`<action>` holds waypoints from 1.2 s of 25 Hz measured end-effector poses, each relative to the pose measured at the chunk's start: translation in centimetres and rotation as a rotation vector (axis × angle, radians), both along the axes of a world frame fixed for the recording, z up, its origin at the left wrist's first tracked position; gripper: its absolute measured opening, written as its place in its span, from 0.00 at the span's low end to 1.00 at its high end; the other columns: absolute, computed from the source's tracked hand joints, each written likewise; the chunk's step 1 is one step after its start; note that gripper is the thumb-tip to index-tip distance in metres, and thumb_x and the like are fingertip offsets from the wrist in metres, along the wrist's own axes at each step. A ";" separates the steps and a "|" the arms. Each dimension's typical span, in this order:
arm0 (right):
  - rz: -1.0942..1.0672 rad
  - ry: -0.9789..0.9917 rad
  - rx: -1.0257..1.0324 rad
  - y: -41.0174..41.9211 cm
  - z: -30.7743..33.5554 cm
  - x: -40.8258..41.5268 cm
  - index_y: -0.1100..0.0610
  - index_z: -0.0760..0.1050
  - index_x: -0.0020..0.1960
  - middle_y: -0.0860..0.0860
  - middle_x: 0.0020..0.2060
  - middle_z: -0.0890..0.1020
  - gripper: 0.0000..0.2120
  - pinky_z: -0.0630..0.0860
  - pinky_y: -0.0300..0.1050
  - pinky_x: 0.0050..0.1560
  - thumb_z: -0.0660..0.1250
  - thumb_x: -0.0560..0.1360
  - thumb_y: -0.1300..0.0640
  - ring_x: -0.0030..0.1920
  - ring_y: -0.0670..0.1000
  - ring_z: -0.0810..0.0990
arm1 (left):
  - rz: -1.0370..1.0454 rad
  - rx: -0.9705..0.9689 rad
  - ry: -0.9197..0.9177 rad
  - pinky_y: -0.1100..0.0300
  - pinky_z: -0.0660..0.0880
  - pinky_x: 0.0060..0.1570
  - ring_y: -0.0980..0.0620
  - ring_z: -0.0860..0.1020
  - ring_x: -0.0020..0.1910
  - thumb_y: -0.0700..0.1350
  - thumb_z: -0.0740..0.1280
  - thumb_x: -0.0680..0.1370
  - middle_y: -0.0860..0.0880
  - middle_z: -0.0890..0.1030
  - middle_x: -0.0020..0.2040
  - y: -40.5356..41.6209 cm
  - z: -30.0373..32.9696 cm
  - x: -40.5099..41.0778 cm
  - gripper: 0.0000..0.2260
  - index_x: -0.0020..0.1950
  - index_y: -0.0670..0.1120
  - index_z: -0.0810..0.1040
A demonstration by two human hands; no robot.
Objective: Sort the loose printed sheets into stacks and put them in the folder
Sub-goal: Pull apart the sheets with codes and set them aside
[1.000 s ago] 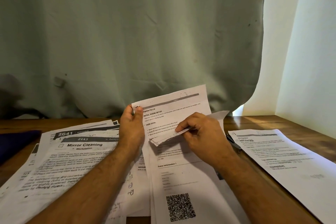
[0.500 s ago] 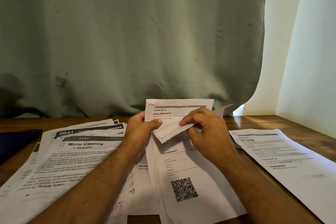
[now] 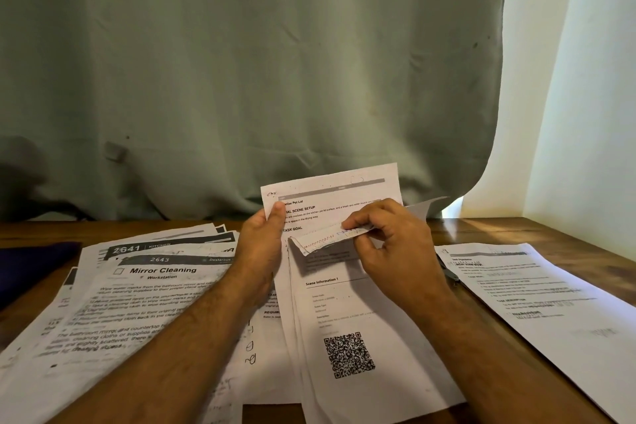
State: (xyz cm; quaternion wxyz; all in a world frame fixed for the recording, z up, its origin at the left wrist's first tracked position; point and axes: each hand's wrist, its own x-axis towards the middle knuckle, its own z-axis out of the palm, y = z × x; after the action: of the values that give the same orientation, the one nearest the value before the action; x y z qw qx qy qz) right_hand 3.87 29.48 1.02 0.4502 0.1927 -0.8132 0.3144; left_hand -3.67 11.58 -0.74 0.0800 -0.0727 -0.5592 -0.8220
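Note:
My left hand (image 3: pixel 260 244) grips the left edge of a bundle of printed sheets (image 3: pixel 330 196) raised in front of me; its back sheet shows "TASK GOAL". My right hand (image 3: pixel 389 248) pinches the top edge of the front sheet (image 3: pixel 347 313), the one with a QR code, and folds it down toward me. A spread pile headed "Mirror Cleaning" (image 3: pixel 137 296) lies at the left. One separate sheet (image 3: pixel 550 303) lies at the right. A dark blue flat thing (image 3: pixel 31 262), perhaps the folder, sits at the far left.
The wooden table (image 3: pixel 499 231) runs to a pale wall at the right. A grey-green curtain (image 3: pixel 241 79) hangs right behind the table. A dark pen-like thing (image 3: pixel 449 274) lies between the held bundle and the right sheet.
The held bundle dropped lower half a second ago and is raised again now. My right hand keeps the front sheet's top edge curled down; my left thumb shifted along the left edge.

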 end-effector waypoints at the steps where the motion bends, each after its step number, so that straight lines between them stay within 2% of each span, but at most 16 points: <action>1: 0.005 0.055 -0.014 -0.1 0.0 0.1 0.53 0.82 0.47 0.46 0.47 0.80 0.09 0.77 0.30 0.51 0.69 0.73 0.66 0.50 0.42 0.79 | 0.006 0.000 0.004 0.51 0.84 0.38 0.47 0.87 0.44 0.54 0.61 0.83 0.50 0.88 0.47 0.0 0.0 0.0 0.11 0.55 0.53 0.82; 4: 0.013 0.158 -0.029 -0.2 -0.1 0.2 0.55 0.82 0.47 0.47 0.47 0.80 0.09 0.76 0.28 0.51 0.70 0.72 0.67 0.49 0.43 0.79 | 0.011 0.007 0.020 0.55 0.83 0.35 0.48 0.87 0.44 0.54 0.60 0.84 0.50 0.88 0.47 -0.1 0.1 0.1 0.12 0.56 0.52 0.81; 9: 0.030 0.118 -0.015 -0.1 -0.4 -0.1 0.55 0.82 0.47 0.47 0.46 0.80 0.09 0.77 0.31 0.52 0.69 0.72 0.67 0.50 0.44 0.79 | 0.012 0.023 0.007 0.55 0.83 0.35 0.48 0.87 0.44 0.54 0.60 0.84 0.49 0.88 0.47 0.0 0.4 0.3 0.12 0.56 0.51 0.81; 14: 0.038 0.095 -0.021 -0.1 -0.4 -0.2 0.53 0.83 0.47 0.45 0.46 0.80 0.10 0.77 0.30 0.52 0.69 0.72 0.67 0.51 0.42 0.79 | -0.005 0.037 -0.007 0.44 0.83 0.49 0.45 0.87 0.46 0.55 0.60 0.84 0.48 0.88 0.48 0.0 0.4 0.4 0.12 0.55 0.53 0.81; 16: 0.033 0.077 -0.014 -0.1 -0.4 -0.2 0.53 0.83 0.47 0.45 0.47 0.80 0.10 0.77 0.30 0.52 0.69 0.73 0.66 0.51 0.41 0.79 | -0.005 0.053 -0.005 0.44 0.84 0.47 0.45 0.87 0.45 0.55 0.60 0.84 0.49 0.88 0.48 0.0 0.5 0.4 0.12 0.56 0.53 0.81; 21: 0.030 0.054 -0.009 -0.2 -0.4 0.1 0.53 0.82 0.48 0.45 0.47 0.80 0.08 0.77 0.29 0.51 0.69 0.74 0.65 0.51 0.42 0.79 | 0.007 0.099 0.003 0.50 0.84 0.36 0.46 0.87 0.42 0.56 0.59 0.84 0.50 0.88 0.46 0.0 0.6 0.5 0.13 0.55 0.53 0.81; 26: 0.036 0.054 -0.011 -0.2 -0.4 0.1 0.54 0.83 0.47 0.45 0.47 0.80 0.08 0.78 0.32 0.53 0.70 0.74 0.65 0.51 0.42 0.79 | -0.026 0.118 -0.007 0.44 0.84 0.47 0.45 0.87 0.46 0.55 0.59 0.84 0.49 0.88 0.48 0.0 0.7 0.7 0.13 0.56 0.53 0.81; 30: 0.038 0.074 -0.010 -0.1 -0.4 0.0 0.54 0.83 0.47 0.45 0.47 0.80 0.09 0.77 0.31 0.52 0.69 0.74 0.66 0.51 0.42 0.79 | -0.034 0.082 0.016 0.43 0.83 0.48 0.44 0.87 0.48 0.56 0.58 0.84 0.48 0.87 0.50 -0.1 0.4 0.7 0.15 0.57 0.52 0.81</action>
State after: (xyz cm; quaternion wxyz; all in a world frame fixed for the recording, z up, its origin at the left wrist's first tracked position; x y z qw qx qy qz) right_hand 3.83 29.37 0.60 0.4749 0.2173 -0.7907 0.3194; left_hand -2.98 11.44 -0.34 0.0736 -0.0856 -0.5232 -0.8447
